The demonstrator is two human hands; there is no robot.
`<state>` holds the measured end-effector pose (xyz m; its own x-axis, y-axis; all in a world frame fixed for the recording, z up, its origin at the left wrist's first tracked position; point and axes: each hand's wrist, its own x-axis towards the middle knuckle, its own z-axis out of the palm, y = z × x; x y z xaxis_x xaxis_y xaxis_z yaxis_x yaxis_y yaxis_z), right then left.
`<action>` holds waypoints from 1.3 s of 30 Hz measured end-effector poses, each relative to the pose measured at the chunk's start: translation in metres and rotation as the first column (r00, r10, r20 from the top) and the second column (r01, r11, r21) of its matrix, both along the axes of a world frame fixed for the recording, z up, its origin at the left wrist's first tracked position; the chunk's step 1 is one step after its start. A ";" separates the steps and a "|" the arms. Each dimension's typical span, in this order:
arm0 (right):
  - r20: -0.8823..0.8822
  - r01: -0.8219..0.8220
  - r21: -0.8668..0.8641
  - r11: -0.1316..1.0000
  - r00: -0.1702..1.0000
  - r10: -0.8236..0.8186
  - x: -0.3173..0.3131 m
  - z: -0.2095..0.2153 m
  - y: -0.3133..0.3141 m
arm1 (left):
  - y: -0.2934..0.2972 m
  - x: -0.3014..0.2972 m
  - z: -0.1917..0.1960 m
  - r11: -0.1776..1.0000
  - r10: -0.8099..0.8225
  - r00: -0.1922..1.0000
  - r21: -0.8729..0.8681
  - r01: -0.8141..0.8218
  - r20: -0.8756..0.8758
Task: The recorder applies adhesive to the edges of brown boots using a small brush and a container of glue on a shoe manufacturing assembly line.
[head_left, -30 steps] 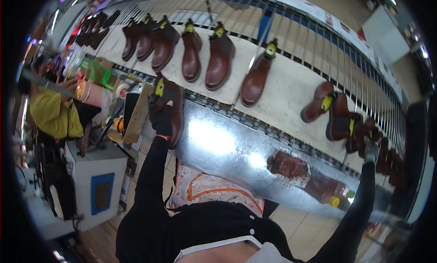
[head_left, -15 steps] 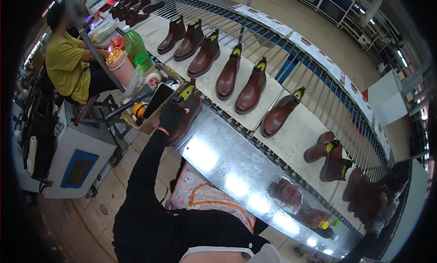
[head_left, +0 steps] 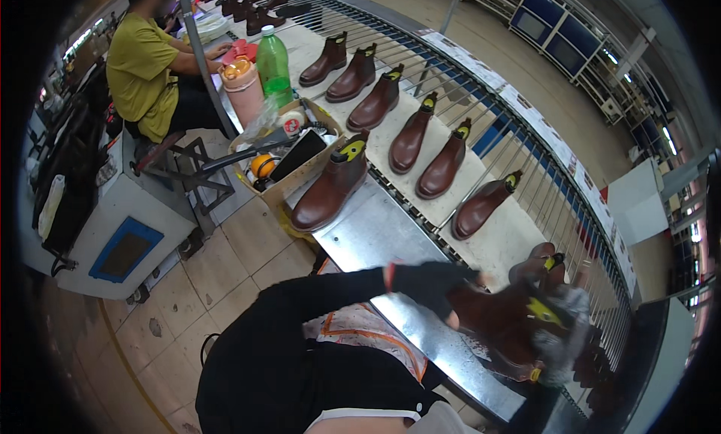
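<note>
Brown boot [head_left: 496, 323] at four o'clock was gripped by curled left hand [head_left: 435, 287] at toe and blurred, closed right hand [head_left: 565, 340] at shaft, left having released second boot [head_left: 329, 191], which stood at ten on metal bench [head_left: 379, 227], tiled floor [head_left: 240, 242] at eight.

No word or number is legible to you here. The white round container [head_left: 285, 117] in the brown cardboard box [head_left: 299, 181] carries a red label [head_left: 292, 126], too small to read. The yellow-green patch [head_left: 542, 312] on the brown leather ankle boot [head_left: 497, 319] you hold is blurred. Print on the white paper sheets [head_left: 520, 102] opposite is unreadable.
</note>
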<state>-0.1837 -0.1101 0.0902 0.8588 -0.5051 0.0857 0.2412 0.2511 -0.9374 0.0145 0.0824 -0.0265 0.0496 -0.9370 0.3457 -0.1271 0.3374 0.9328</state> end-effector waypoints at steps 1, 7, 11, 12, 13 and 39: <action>-0.095 -0.077 -0.205 0.976 0.994 0.059 0.013 -0.007 0.012 | -0.004 -0.016 -0.001 0.989 0.093 0.970 0.090 -0.116 0.225; 0.007 0.072 -0.982 0.173 0.937 -0.350 0.022 -0.046 0.032 | 0.001 -0.029 -0.059 0.939 0.327 0.713 0.298 -0.172 -0.621; -0.075 0.425 -0.361 0.830 0.874 -0.480 -0.029 -0.139 0.063 | 0.011 -0.016 -0.103 0.634 0.767 0.576 0.478 -0.608 -0.284; -0.066 0.483 -0.112 0.869 0.869 -0.491 -0.040 -0.164 0.074 | 0.012 -0.008 -0.110 0.620 0.784 0.503 0.499 -0.606 -0.363; -0.197 0.488 -0.191 0.852 0.831 -0.520 -0.053 -0.186 0.087 | 0.013 -0.004 -0.116 0.583 0.812 0.420 0.573 -0.576 -0.405; -0.392 0.630 0.214 0.746 0.755 -0.525 -0.069 -0.192 0.127 | 0.022 -0.014 -0.122 0.544 0.823 0.539 0.525 -0.654 -0.180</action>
<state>-0.2530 0.0166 -0.1014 0.3458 -0.8632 -0.3679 0.1715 0.4436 -0.8796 0.0008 0.1048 -0.1486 0.8231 -0.5263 -0.2135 0.2050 -0.0753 0.9759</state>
